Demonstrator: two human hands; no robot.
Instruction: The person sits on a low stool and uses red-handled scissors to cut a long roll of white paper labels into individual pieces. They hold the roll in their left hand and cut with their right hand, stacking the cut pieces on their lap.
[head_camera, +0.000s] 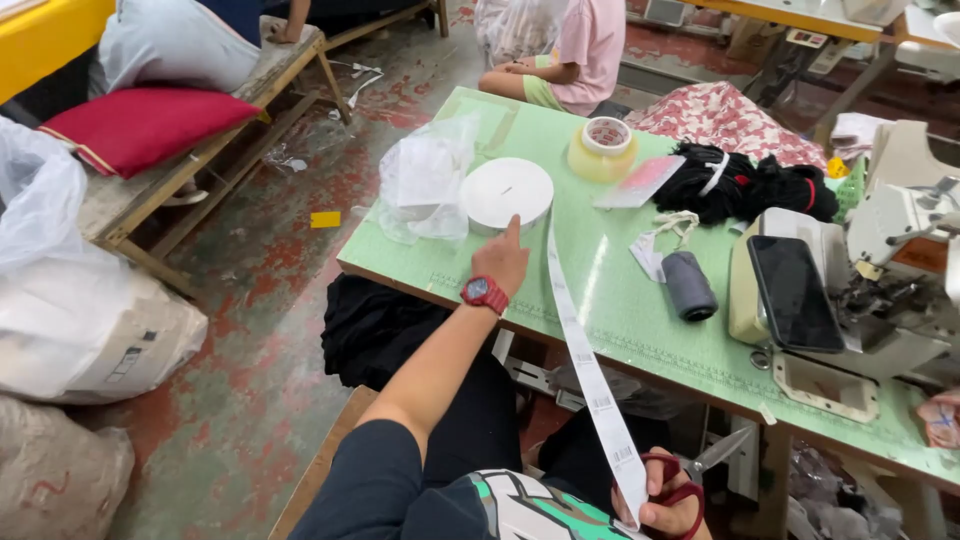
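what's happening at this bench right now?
A person seated at a green table presses the left hand against a white roll of label tape. A long strip of the tape runs from the roll down to the right hand, which holds the strip's end together with red-handled scissors. A grey thread spool, a phone and a sewing machine sit to the right.

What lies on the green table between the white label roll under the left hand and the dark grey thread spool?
In the head view, only the white label tape crosses there; otherwise bare green table separates white label roll from dark grey thread spool.
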